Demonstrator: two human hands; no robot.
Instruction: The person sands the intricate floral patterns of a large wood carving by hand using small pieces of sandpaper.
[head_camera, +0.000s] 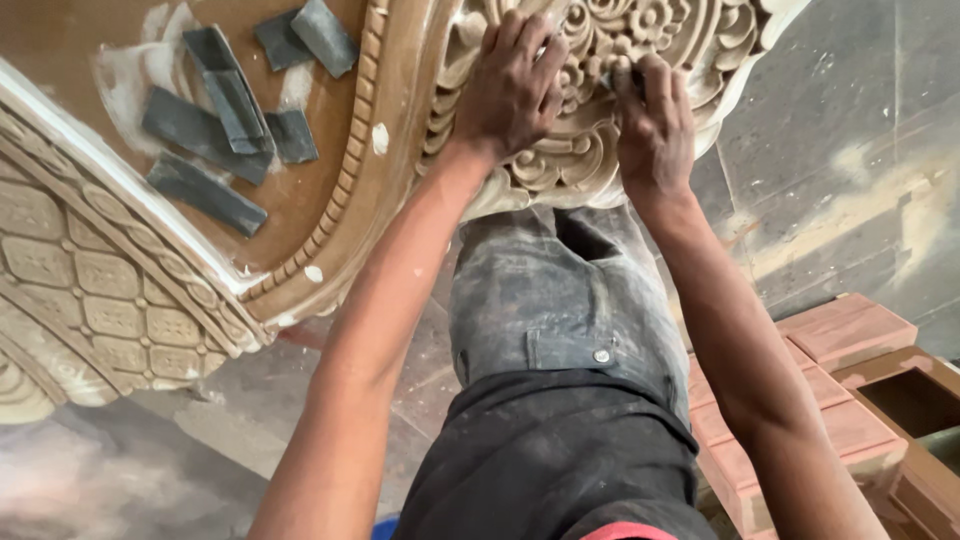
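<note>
While both arms reach up into the frame, at the far left stands a carved panel (95, 290) with a grid of small square tiles. In the upper left of the frame, about seven dark grey flat pieces (205, 190) lie on a smooth brown surface (320, 190), which a beaded moulding (345, 165) borders. At the upper centre is the floral carved ornament (590, 150). The left hand (510, 85) rests on it with fingers curled together against the scrolls. Just beside, the right hand (652, 125) has its fingers clamped on a small tool (607, 80), mostly hidden, which touches the carving. Below are dusty grey trousers (560, 300). At the lower right, several reddish-brown moulded blocks (850, 330) are stacked on the grey floor (850, 120); I cannot count them exactly.
</note>
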